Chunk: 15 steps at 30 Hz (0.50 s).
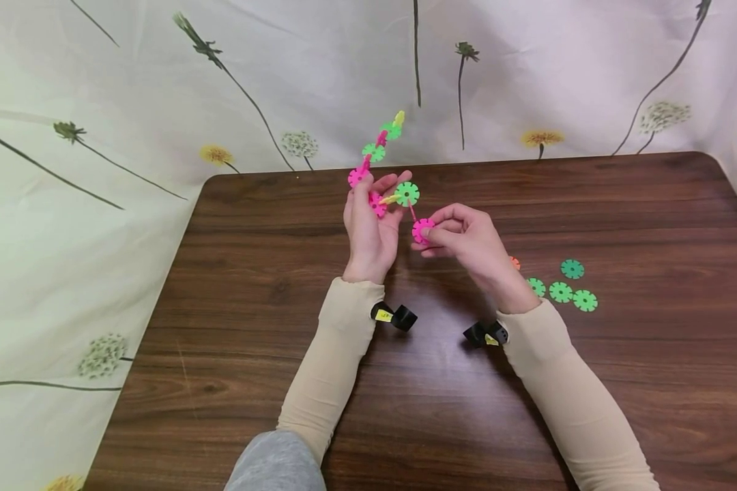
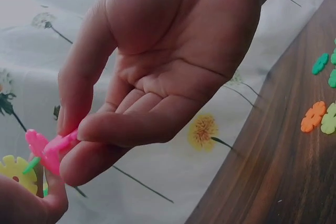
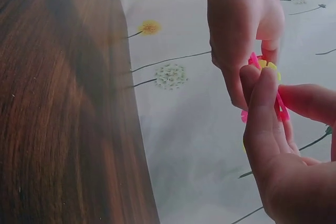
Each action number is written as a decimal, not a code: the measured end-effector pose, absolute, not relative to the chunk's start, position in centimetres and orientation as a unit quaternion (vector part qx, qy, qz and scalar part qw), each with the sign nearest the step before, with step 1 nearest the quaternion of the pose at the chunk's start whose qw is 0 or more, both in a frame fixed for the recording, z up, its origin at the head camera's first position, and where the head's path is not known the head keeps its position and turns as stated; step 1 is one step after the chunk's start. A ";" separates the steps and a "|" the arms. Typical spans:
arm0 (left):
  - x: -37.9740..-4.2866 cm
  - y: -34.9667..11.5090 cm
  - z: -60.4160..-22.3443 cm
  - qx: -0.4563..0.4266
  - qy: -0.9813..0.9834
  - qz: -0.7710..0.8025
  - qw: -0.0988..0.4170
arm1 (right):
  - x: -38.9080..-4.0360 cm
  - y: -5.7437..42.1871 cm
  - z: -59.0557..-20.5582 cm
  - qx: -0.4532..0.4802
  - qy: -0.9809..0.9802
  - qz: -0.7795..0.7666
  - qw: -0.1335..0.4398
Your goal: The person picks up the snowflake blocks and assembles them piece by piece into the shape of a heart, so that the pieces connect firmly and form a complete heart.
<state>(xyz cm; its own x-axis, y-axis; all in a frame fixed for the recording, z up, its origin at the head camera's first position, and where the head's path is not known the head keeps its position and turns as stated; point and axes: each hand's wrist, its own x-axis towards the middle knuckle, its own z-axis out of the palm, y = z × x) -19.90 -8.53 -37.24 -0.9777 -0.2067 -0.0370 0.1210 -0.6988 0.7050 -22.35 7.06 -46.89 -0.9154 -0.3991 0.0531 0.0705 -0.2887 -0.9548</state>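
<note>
A chain of notched plastic discs (image 1: 373, 152) in pink, green and yellow runs through my left hand (image 1: 368, 235), whose thumb and fingers grip it near a pink disc. Its upper part rises past the fingers to a yellow end. On the other side hangs a green disc (image 1: 407, 194), then a thin pink disc seen edge-on. At that end my right hand (image 1: 467, 235) pinches a pink disc (image 1: 420, 225) between thumb and fingers. The left wrist view shows that pinched pink disc (image 2: 37, 144) beside a yellow disc (image 2: 11, 172). Fingers mostly hide it in the right wrist view.
Several loose light green discs (image 1: 561, 292) and a darker green disc (image 1: 572, 269) lie on the brown table (image 1: 252, 286), right of my right wrist. An orange disc (image 1: 516, 262) shows partly from behind that wrist. Flower-patterned cloth (image 1: 319, 75) hangs along the far edge.
</note>
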 end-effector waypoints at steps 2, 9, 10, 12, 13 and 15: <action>-19.9 -8.5 -37.3 0.053 -0.381 -0.919 0.088 | -23.4 7.0 -48.9 -0.151 0.566 -0.797 0.149; -19.9 -8.4 -37.3 0.045 -0.379 -0.920 0.088 | -23.6 6.6 -49.3 -0.143 0.560 -0.803 0.147; -19.9 -8.4 -37.4 0.043 -0.381 -0.919 0.089 | -23.6 6.5 -49.4 -0.140 0.561 -0.803 0.145; -19.9 -8.3 -37.4 0.039 -0.383 -0.918 0.092 | -23.7 6.4 -49.5 -0.137 0.563 -0.802 0.141; -19.9 -8.3 -37.4 0.037 -0.384 -0.918 0.094 | -23.7 6.4 -49.5 -0.135 0.564 -0.803 0.139; -19.8 -8.2 -37.4 0.035 -0.386 -0.917 0.096 | -23.6 6.4 -49.5 -0.131 0.565 -0.804 0.136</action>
